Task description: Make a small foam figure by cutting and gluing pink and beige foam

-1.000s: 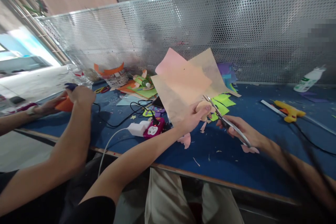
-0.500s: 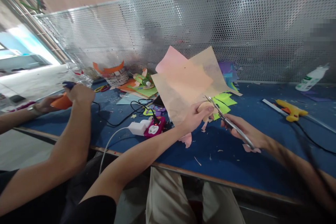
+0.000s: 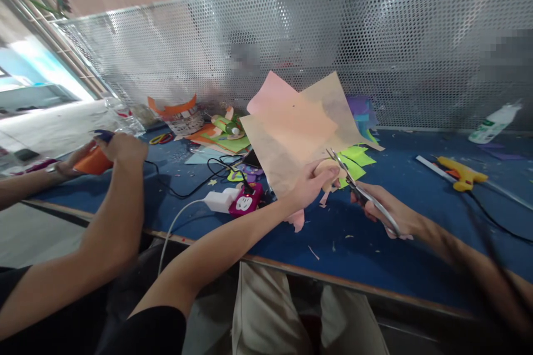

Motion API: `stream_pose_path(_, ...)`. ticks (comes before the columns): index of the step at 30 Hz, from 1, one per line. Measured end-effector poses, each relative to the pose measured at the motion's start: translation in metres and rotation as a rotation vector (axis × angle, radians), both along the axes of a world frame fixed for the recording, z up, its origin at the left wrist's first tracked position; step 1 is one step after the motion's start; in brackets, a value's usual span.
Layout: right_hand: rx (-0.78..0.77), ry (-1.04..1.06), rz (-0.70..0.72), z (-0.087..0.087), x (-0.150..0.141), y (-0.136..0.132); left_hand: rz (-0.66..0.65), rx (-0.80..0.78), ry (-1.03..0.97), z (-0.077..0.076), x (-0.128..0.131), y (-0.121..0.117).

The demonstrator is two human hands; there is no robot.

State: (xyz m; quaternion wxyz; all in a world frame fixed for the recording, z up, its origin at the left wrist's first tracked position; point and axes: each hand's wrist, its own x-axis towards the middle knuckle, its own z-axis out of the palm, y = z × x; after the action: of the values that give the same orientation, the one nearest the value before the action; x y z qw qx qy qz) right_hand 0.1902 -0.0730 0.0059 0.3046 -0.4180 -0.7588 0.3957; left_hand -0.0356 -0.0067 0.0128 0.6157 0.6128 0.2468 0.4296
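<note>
Pinched in my left hand (image 3: 310,182) is a small rounded piece of pale orange paper (image 3: 326,168). My right hand (image 3: 385,205) grips a pair of scissors (image 3: 361,193), whose blades reach up and left to the right edge of that piece. Behind my left hand lie large overlapping sheets, one pink (image 3: 271,94) and one cream (image 3: 272,175). Yellow-green paper pieces (image 3: 357,161) sit just beyond the scissor blades. Pink paper scraps (image 3: 297,219) rest on the blue table, one below my left wrist and another under the scissor handles.
A purple power strip (image 3: 245,199) with white plugs stands left of my forearm. A yellow glue gun (image 3: 464,172) and a white bottle (image 3: 495,123) are at the right. A co-worker's hands (image 3: 127,150) hold an orange piece at the left. A perforated metal panel (image 3: 200,50) bounds the back.
The scissors shift slightly around the edge of the paper piece, their blades parting a little. The co-worker's hands drift slightly left with the orange piece. My left hand barely moves.
</note>
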Motion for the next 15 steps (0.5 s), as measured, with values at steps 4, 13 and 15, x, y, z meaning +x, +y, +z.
stream_pose_path(4, -0.073, 0.008, -0.033, -0.004, 0.000, 0.003, -0.016, 0.030, -0.005, 0.001, -0.002, 0.001)
stream_pose_path(13, 0.008, 0.113, 0.028, -0.011, 0.025, 0.023, 0.022, 0.103, 0.014, 0.007, -0.003, 0.003)
stream_pose_path(15, 0.015, 0.055, 0.074, -0.005, 0.031, 0.024, 0.036, 0.100, 0.033, 0.006, -0.003, 0.005)
